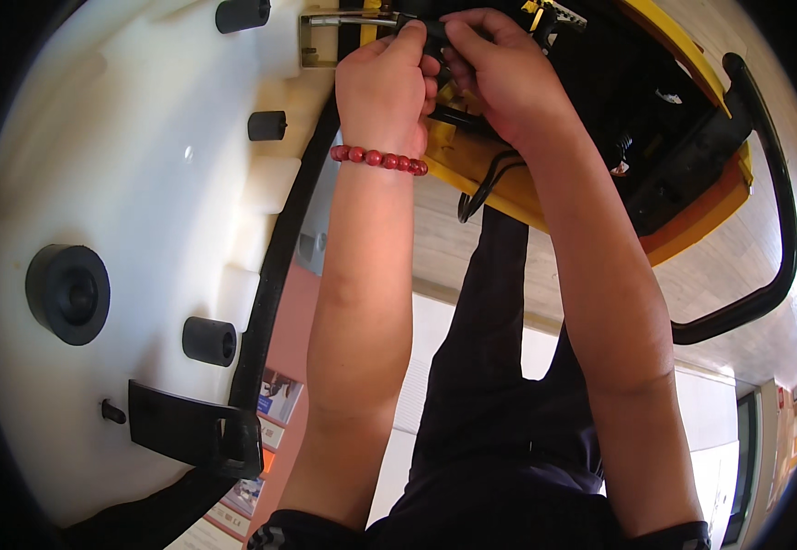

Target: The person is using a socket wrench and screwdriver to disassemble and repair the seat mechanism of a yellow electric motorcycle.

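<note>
At the top of the view both hands meet at a short black tube-like piece (436,33). My left hand (382,92) is closed, its thumb pressed onto the piece's left end. From the right, my right hand (506,69) pinches the same piece between thumb and fingers. A thin metal rod (354,18) runs from a metal bracket (318,55) on the white panel towards my left hand. Where the rod meets the black piece is partly hidden by my fingers. Red beads ring my left wrist.
The large white panel (142,202) fills the left side, with black round rubber stops (67,294) and a black curved plate (194,429). To the right lies an open yellow housing (701,220) with a dark interior, loose black cables (484,188) and a bent black tube handle (791,211).
</note>
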Demonstrator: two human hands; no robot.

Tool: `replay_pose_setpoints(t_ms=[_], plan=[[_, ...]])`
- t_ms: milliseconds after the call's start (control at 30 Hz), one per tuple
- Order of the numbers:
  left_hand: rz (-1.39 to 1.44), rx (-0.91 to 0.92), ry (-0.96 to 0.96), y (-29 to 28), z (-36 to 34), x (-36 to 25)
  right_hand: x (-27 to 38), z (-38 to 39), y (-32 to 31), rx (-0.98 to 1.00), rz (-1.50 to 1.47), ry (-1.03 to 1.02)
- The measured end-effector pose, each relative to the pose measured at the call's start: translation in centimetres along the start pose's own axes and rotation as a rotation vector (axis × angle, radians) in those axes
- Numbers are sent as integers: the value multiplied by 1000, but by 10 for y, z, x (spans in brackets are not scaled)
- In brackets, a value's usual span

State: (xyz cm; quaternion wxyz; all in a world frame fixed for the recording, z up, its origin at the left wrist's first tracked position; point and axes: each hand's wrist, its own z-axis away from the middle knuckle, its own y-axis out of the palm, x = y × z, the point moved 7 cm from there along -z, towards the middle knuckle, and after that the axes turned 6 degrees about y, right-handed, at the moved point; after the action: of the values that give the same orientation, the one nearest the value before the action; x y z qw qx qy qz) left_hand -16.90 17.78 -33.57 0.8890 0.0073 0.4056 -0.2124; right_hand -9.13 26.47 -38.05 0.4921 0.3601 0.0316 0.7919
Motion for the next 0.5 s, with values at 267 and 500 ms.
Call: replay_pose_setpoints(t_ms=[267,500], plan=[[29,7,17,2,-2,0,-8,13,2,-149,-227,217],[37,0,-30,-10,-8,9,-14,-10,0,-13,2,-21]])
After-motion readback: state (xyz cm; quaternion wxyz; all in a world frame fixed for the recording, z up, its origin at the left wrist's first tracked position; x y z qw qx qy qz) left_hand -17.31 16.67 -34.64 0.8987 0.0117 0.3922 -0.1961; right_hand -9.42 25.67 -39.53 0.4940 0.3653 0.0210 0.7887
